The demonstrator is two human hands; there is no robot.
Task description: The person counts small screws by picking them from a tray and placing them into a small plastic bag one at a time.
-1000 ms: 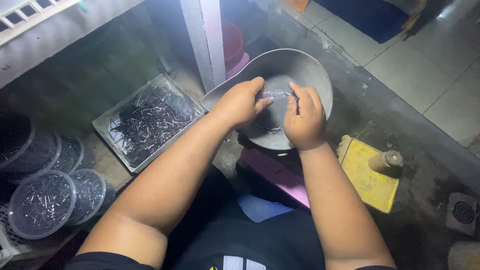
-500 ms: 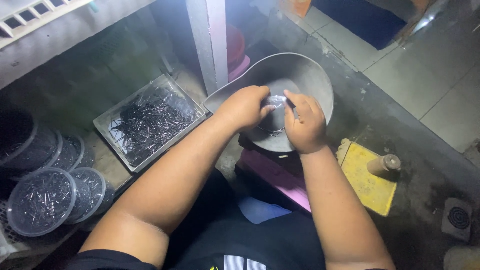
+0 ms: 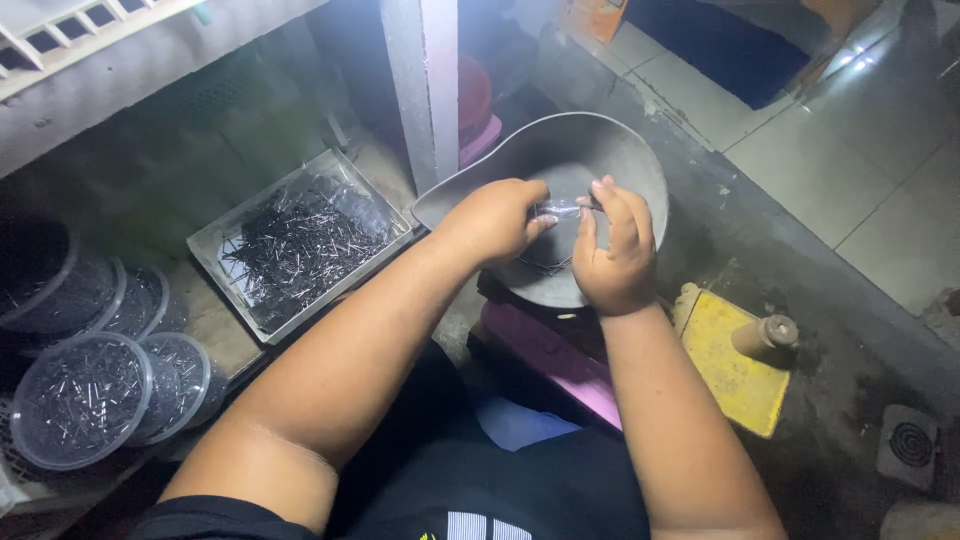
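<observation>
Between my left hand (image 3: 497, 222) and my right hand (image 3: 612, 252) I pinch a small clear plastic bag (image 3: 561, 209), glossy and crumpled, fingers of both closed on its ends. It hangs over the round grey metal scoop pan (image 3: 640, 165), whose dull bowl holds a few thin dark pins. Left of the pan sits a rectangular clear tray of dark metal pins (image 3: 300, 240); further left, round clear plastic tubs (image 3: 82, 398). Right of the pan lies a yellow pad (image 3: 730, 375).

Dim concrete floor (image 3: 760, 240), pale tiles (image 3: 840, 150), white post (image 3: 425, 90).
</observation>
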